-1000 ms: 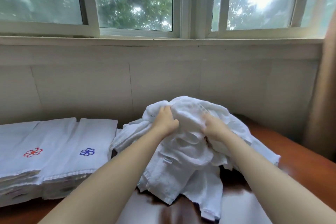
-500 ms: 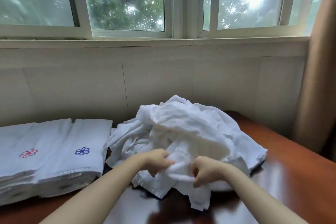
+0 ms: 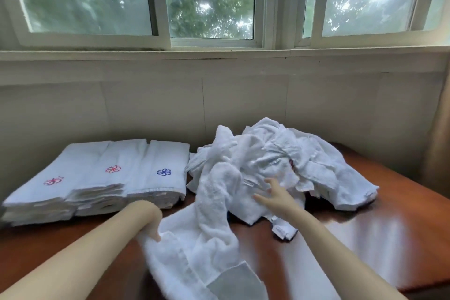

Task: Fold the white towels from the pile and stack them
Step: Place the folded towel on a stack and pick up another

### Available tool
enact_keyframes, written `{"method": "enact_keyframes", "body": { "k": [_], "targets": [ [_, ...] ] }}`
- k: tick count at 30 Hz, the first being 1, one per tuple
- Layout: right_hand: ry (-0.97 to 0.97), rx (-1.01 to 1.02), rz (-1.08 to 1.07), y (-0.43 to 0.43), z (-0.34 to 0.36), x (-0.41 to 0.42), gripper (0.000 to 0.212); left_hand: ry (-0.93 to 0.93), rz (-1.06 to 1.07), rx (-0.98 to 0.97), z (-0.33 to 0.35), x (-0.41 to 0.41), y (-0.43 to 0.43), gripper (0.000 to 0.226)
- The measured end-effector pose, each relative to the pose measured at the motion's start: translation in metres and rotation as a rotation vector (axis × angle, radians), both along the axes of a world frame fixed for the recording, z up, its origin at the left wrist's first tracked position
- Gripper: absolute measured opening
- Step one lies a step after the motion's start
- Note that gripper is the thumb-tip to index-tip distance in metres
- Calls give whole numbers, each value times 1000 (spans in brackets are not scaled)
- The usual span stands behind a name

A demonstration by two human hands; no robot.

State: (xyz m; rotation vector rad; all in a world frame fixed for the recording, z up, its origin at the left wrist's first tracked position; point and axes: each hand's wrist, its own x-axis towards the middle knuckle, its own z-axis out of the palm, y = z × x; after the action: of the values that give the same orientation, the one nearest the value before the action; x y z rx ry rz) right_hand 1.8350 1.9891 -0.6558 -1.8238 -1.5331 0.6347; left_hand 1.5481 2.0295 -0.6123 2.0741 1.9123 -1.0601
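Observation:
A crumpled pile of white towels [image 3: 292, 165] lies on the wooden table [image 3: 377, 238] at the back right. One white towel [image 3: 207, 238] trails out of the pile toward me across the table's front. My left hand [image 3: 152, 226] grips that towel's left edge, its fingers curled into the cloth. With spread fingers, my right hand [image 3: 275, 196] rests on the pile's front. Folded white towels [image 3: 102, 178] with red and blue flower emblems sit in neat stacks on the left.
A pale wall and window sill [image 3: 219, 56] run close behind the table. A brown curtain [image 3: 438, 141] hangs at the far right. Bare wood shows at the right front of the table.
Both hands were pinching cloth at the pile's front. Now my left hand has dragged one towel out toward me and to the left, while my right hand let go and lies flat on the pile.

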Motion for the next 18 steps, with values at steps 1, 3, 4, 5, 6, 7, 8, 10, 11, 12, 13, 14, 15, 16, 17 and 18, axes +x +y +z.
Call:
{"method": "enact_keyframes", "body": {
  "k": [1, 3, 4, 5, 6, 7, 8, 10, 11, 12, 13, 14, 15, 16, 17, 18],
  "targets": [
    [4, -4, 41, 0, -7, -15, 68, -17, 52, 38, -1, -13, -2, 40],
    [0, -23, 130, -2, -21, -50, 66, -102, 190, 148, -2, -35, -4, 25],
    [13, -52, 180, -4, -28, -68, 64, -60, 205, 201, -3, -46, -7, 30],
    [41, -95, 237, -8, -34, -88, 61, -33, 203, 280, -7, -56, -7, 33],
    [54, -143, 302, -10, -42, -107, 58, -26, 197, 300, -14, -65, -4, 34],
    [33, -178, 372, -13, -50, -128, 57, -67, 182, 302, -20, -70, -5, 31],
    [-4, -190, 435, -15, -57, -147, 56, -184, 187, 303, -29, -73, -3, 25],
    [-38, -147, 500, -19, -66, -181, 53, -517, 267, 237, -45, -66, -4, 21],
    [-30, -115, 504, -19, -67, -192, 48, -673, 327, 180, -53, -62, -8, 28],
    [-15, -87, 503, -18, -66, -199, 41, -769, 368, 136, -60, -57, -12, 35],
    [4, -70, 506, -16, -63, -202, 33, -830, 386, 130, -69, -56, -15, 43],
    [34, -72, 508, -15, -62, -203, 25, -873, 409, 162, -79, -57, -15, 51],
    [87, -96, 508, -14, -62, -203, 18, -939, 428, 197, -87, -59, -16, 55],
    [152, -122, 509, -15, -63, -203, 12, -1053, 453, 212, -93, -64, -16, 50],
    [210, -135, 510, -18, -65, -205, 11, -1185, 466, 220, -96, -69, -17, 36],
    [246, -133, 510, -21, -67, -207, 12, -1289, 463, 218, -100, -76, -18, 25]
  ]
}}
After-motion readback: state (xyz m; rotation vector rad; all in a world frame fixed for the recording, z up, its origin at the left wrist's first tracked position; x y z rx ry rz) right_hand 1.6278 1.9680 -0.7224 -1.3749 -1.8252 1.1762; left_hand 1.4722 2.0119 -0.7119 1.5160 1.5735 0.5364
